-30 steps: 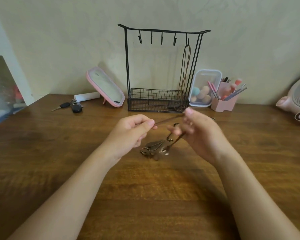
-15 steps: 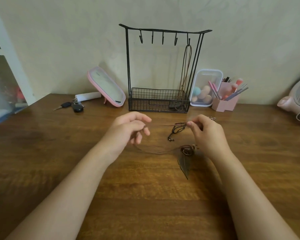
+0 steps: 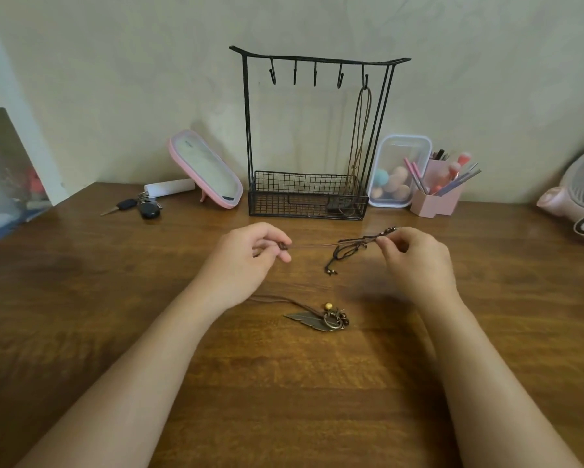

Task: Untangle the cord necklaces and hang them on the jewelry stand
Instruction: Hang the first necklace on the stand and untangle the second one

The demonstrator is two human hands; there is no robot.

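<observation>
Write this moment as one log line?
left hand: pinching cord | right hand: pinching cord | pendant: on table | stand: one necklace hung

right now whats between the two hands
In the head view, a thin brown cord runs taut between the left hand and right hand, with a dark knotted tangle near the right.

Soft, dim indoor light falls evenly, casting faint shadows beneath the hands onto the wooden table [image 3: 81, 298]. Wide-angle distortion bends the edges, where the shelf [image 3: 0, 130] looks blurred, perhaps out of focus.

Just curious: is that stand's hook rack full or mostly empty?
Mostly empty: one cord necklace hangs from the rightmost hook of the jewelry stand; four hooks are bare.
</observation>
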